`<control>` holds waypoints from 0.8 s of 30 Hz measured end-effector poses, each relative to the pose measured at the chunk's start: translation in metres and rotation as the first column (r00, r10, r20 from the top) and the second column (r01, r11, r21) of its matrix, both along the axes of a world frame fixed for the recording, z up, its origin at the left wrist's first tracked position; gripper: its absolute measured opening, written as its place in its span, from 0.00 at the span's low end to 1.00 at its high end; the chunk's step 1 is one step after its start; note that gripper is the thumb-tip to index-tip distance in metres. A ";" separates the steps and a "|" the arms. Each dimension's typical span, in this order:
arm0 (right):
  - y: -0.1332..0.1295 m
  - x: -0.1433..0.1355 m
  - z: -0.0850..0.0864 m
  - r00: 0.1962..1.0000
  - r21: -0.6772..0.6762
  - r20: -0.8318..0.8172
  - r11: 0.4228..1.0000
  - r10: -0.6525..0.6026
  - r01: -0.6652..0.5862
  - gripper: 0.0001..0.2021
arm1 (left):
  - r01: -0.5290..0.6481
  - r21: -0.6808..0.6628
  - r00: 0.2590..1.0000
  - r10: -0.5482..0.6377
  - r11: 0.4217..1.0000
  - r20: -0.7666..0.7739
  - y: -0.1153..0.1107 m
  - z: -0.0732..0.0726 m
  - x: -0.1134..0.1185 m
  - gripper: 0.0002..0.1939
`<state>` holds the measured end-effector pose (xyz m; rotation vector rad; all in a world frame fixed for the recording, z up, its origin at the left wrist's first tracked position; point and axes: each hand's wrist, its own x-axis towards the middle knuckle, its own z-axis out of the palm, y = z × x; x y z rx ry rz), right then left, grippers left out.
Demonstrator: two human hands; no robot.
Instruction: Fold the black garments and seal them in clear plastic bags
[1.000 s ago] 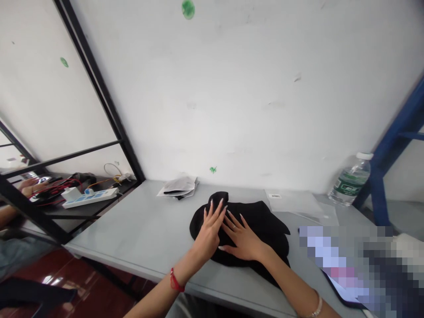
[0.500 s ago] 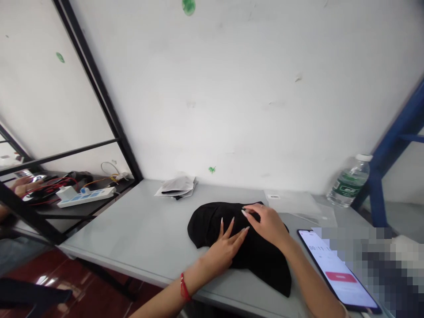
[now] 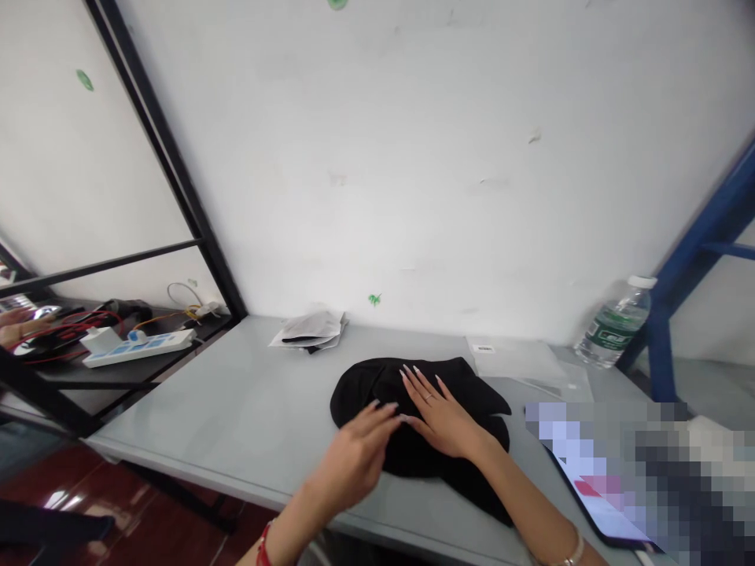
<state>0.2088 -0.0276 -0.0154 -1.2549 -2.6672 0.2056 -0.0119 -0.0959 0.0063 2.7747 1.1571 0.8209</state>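
Note:
A black cloth garment (image 3: 472,385), shaped like a hood or balaclava, lies spread out on the grey table (image 3: 206,417), with a rounded end at left and pointed flaps at right. My right hand (image 3: 445,417) rests flat on its middle, fingers stretched out. Over the near left edge of the cloth is my left hand (image 3: 357,448), its fingers extended and slightly bent, with nothing visible in them. Whether its fingertips touch the fabric I cannot tell. Folds show near the rounded end.
White packets with something black (image 3: 310,330) and a clear plastic bag (image 3: 513,358) lie by the wall. A water bottle (image 3: 616,322) stands at back right, a partly blurred phone (image 3: 607,503) lies at right. On the left shelf sit a power strip (image 3: 141,346) and cables; another person's hand (image 3: 17,326) shows beyond.
My left hand has drawn back toward the near left edge of the cloth. My right hand has gone from a pinch at the far edge to lying flat on the middle.

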 end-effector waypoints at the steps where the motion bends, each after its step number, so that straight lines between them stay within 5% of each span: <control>1: -0.001 -0.002 -0.002 1.000 0.009 0.007 1.000 -0.010 0.010 0.33 | -0.094 0.041 0.993 0.091 0.995 0.072 0.005 0.001 -0.008 0.25; 5: -0.005 -0.008 -0.005 0.996 0.037 0.028 0.996 -0.087 0.086 0.33 | -0.365 -0.011 0.920 0.363 0.931 0.147 0.025 -0.009 -0.022 0.22; 9: -0.008 -0.010 -0.004 0.993 0.009 0.050 0.994 -0.105 0.105 0.34 | -0.319 -0.165 0.929 0.343 0.933 0.142 0.026 -0.029 -0.003 0.29; 13: -0.007 -0.009 -0.001 0.997 -0.044 0.029 0.996 -0.073 0.074 0.36 | -0.326 -0.228 0.874 0.385 0.917 0.296 0.025 -0.037 0.022 0.32; 21: 0.009 0.042 0.029 0.976 -0.372 -0.219 0.925 -0.005 -0.079 0.43 | -0.337 -0.136 0.828 0.362 0.932 0.428 0.034 -0.019 0.054 0.28; 24: 0.017 0.067 0.030 0.962 -0.315 -0.131 0.930 -0.240 0.189 0.47 | -0.330 -0.105 0.827 0.341 0.938 0.447 0.028 -0.008 0.071 0.29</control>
